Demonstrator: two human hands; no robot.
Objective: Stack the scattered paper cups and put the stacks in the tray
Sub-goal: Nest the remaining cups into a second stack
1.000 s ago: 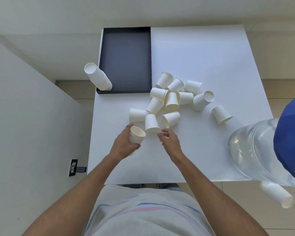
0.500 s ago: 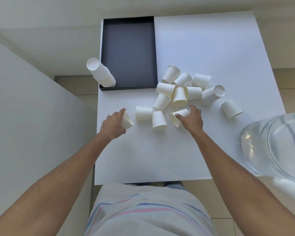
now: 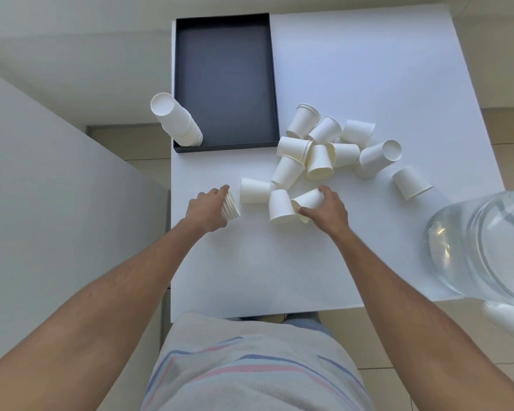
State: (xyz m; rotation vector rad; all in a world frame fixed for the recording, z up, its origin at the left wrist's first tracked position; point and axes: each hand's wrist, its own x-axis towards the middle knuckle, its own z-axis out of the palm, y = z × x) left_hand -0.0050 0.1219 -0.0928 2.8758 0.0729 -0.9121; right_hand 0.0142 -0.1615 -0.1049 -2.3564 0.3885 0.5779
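Change: since half a second ago the right hand (image 3: 327, 207) has closed round the lying cup (image 3: 307, 200) it was reaching over; the left is unmoved.
Left hand (image 3: 207, 209): curled round a short stack of cups (image 3: 230, 206).
Loose cups (image 3: 318, 161): heaped at 12 o'clock of the right hand.
Tall stack (image 3: 177, 120): stands in the tray's 7 o'clock corner.
Tray (image 3: 223, 78): black, at 11 o'clock on the white table (image 3: 353, 72).
Water bottle (image 3: 484, 244): at 3 o'clock.

The left hand (image 3: 207, 209) is holding a small stack of cups (image 3: 230, 206) while the right hand (image 3: 324, 209) is grabbing a cup lying on its side (image 3: 307, 199) on the white table (image 3: 279, 262).
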